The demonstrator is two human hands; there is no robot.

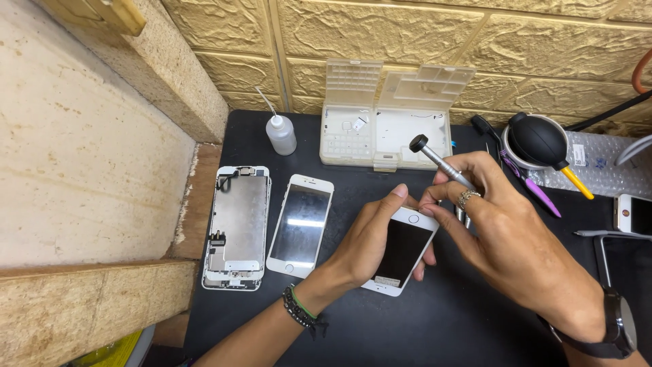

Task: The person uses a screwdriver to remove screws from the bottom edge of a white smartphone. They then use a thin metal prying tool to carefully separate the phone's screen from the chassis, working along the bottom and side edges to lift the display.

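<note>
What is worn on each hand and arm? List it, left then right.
Left hand: bare, no sleeve; at the wrist a dark beaded bracelet beside a thin green band. Right hand: a silver patterned ring on one finger, a black wristwatch, no sleeve.

L hand holds white phone on black mat; R hand pinches screwdriver at its top end (tip hidden).

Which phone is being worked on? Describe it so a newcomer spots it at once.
On the black mat lie three white phone pieces in a row. The worked phone is the rightmost, tilted, held by the left hand, with the right hand holding a screwdriver at its top end. Unlike the free-lying middle phone and the bare metal-backed screen panel, it alone is held.
</note>
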